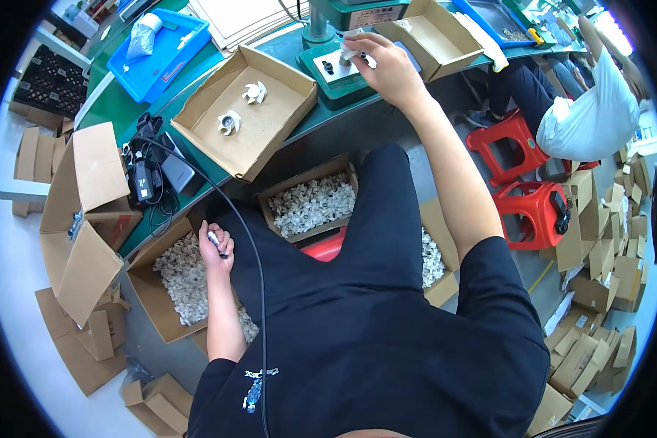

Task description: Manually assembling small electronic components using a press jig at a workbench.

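Note:
At the green bench press, my right hand has its fingers closed round a small white plastic part, just above the metal plate of the base. The press head is directly over it, and my fingers partly hide the part. Low on the left, my left hand is closed on a small white and dark part, mostly covered by the fingers. It hovers beside a carton full of white finned parts. Two white impellers, one with a dark centre, lie in a shallow cardboard tray on the bench.
A blue tray sits at the back left, near a cable and power adapters. Another cardboard tray lies right of the press. More white parts fill a carton between my legs. Red stools and a seated person are at right.

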`<state>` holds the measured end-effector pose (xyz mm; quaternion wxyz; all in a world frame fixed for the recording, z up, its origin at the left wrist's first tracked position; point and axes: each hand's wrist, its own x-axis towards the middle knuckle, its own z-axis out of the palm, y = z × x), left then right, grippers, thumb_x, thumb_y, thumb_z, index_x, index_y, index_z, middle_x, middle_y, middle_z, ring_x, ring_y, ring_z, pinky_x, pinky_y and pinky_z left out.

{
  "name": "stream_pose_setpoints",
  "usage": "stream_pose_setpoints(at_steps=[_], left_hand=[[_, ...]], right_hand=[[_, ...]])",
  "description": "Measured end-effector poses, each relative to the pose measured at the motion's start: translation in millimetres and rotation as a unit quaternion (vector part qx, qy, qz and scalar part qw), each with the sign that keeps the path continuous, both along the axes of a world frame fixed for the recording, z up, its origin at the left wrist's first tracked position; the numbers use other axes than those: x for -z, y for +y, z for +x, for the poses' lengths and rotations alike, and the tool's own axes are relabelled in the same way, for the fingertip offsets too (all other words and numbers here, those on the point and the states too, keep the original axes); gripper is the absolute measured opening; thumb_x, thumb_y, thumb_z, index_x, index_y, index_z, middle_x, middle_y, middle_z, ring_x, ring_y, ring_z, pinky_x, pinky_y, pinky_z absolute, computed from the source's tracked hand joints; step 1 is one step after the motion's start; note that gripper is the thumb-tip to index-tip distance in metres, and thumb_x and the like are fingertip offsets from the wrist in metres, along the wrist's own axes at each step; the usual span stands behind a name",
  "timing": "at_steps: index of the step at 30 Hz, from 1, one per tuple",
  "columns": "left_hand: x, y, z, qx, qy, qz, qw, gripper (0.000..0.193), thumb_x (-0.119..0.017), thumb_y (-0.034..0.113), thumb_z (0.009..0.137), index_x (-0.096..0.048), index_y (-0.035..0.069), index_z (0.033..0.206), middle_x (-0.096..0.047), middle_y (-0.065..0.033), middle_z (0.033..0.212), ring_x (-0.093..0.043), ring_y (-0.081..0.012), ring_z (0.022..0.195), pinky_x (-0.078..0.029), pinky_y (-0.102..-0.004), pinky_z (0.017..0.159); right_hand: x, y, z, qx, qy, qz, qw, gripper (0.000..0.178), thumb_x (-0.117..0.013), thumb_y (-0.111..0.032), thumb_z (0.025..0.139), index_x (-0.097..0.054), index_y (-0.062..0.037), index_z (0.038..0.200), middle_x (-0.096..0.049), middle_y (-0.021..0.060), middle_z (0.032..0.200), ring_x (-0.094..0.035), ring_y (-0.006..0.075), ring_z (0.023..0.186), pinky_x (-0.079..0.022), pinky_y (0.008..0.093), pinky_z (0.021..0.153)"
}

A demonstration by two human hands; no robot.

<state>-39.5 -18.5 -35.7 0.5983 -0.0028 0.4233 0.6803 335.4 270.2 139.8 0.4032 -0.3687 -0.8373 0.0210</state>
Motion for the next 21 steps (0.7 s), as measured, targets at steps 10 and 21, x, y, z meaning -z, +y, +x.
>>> stream_pose_setpoints(at_steps=[10, 21], left_hand=[[-0.4, -1.9, -4.0, 0.026, -0.020, 0.012, 0.999, 0.035, -0.048, 0.033, 0.099, -0.056, 0.009, 0.076, -0.034, 0.0011, 0.049, -0.033, -0.0083, 0.037, -0.027, -0.0220, 0.032], [-3.0, 7.0, 6.2, 0.040, 0.005, -0.018, 0.999, 0.034, -0.049, 0.034, 0.099, -0.057, 0.011, 0.075, -0.035, 0.0016, 0.048, -0.033, -0.0077, 0.038, -0.026, -0.0217, 0.033]], right_hand=[[-2.0, 9.1, -0.9, -0.056, -0.055, 0.126, 0.989, 0.028, -0.066, -0.001, 0.079, -0.069, -0.0044, 0.106, -0.066, 0.0102, 0.113, -0.062, 0.0281, 0.107, -0.049, 0.0335, 0.093], [33.4, 85.2, 17.5, 0.075, 0.077, -0.201, 0.974, 0.030, -0.056, -0.010, 0.084, -0.067, 0.0011, 0.109, -0.068, 0.0167, 0.109, -0.065, 0.0264, 0.101, -0.049, 0.0325, 0.090]])
